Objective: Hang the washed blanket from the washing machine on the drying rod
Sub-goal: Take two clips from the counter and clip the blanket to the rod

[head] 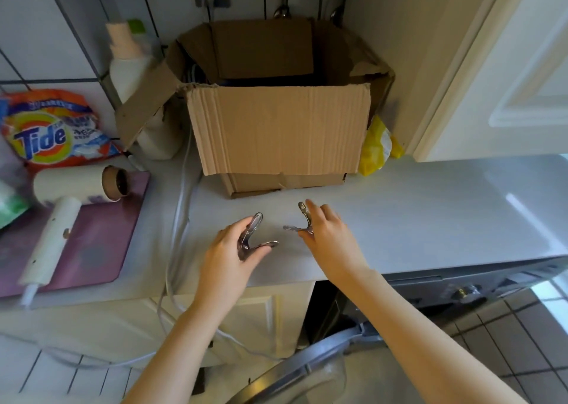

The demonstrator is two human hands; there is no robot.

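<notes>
Two shiny metal clothes clips lie on the grey washing machine top (430, 219), in front of a cardboard box. My left hand (229, 251) has its fingers around the left clip (252, 237). My right hand (327, 233) pinches the right clip (302, 222) between thumb and fingers. Both clips still touch the surface. The washing machine door (307, 370) stands open below my arms, and the control panel (467, 290) shows at the right. No blanket and no drying rod are in view.
An open cardboard box (279, 130) stands at the back of the machine top, a yellow bag (376, 147) beside it. Left: a white hair dryer (58, 219) on a purple mat (101, 250), a Tide bag (52, 130), a white bottle (132, 65), a grey cable (179, 219).
</notes>
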